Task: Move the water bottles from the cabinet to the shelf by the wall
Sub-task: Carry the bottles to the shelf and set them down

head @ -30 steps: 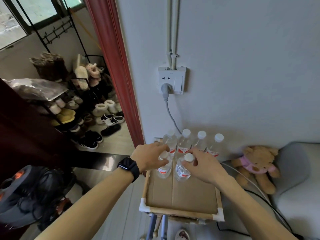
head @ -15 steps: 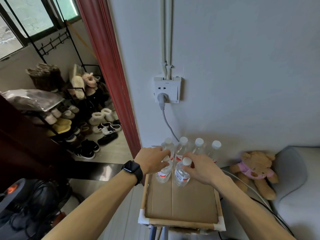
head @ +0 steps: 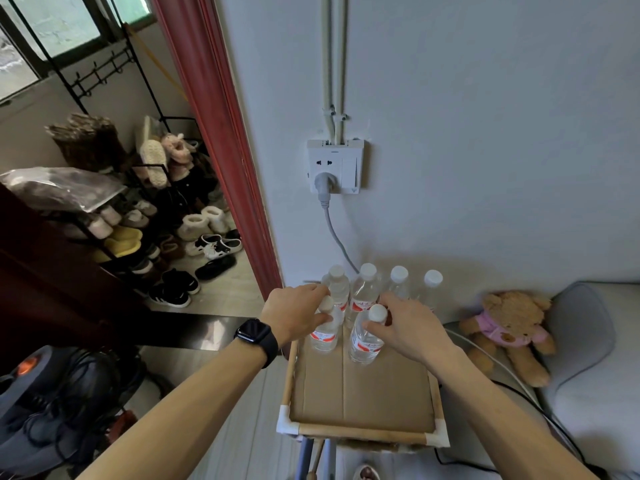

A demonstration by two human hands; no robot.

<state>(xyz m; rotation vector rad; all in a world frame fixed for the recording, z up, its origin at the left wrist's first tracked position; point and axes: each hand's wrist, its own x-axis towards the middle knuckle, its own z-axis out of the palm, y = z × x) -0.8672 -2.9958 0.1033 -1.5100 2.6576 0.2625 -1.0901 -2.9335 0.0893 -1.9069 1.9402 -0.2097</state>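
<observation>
Clear plastic, both upright: your left hand (head: 294,315) pinches the left bottle (head: 323,336) at its neck and your right hand (head: 408,327) pinches the right bottle (head: 365,344) at its cap. Both stand side by side just before the back row (head: 367,292) along the shelf's (head: 360,436) wall edge, each grip straight above its bottle.

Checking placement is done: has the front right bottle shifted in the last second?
No. The front right bottle still stands just before the back row, right hand at its cap.
</observation>
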